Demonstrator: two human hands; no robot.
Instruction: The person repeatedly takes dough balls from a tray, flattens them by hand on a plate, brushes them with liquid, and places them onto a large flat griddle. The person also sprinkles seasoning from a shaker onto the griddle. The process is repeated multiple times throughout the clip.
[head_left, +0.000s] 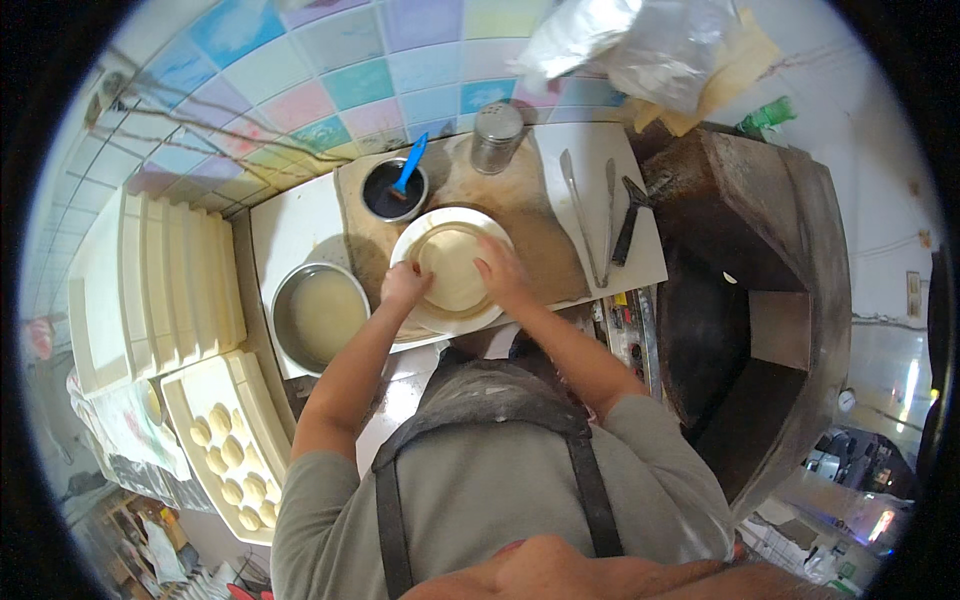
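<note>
A round white dish (452, 327) lies on a brown cloth in front of me, with a flat disc of pale dough (454, 274) in its middle. My left hand (406, 285) is at the dish's left side, fingers curled at the dough's edge; whether they pinch it is unclear. My right hand (504, 274), slightly blurred, is over the right side of the dish with its fingers apart. Behind the dish stands a metal bowl of dark liquid (381, 196) with a blue-handled brush (410, 166) in it. On the left is a metal pot of cloudy, pale liquid (326, 311).
A metal shaker (496, 139) stands at the back by the tiled wall. Metal tongs (581, 217) and a black-handled tool (630, 225) lie right. Beyond them is a dark, deep opening with thick walls (780, 326). Left are stacked trays (161, 289) and a tray of dough balls (259, 386).
</note>
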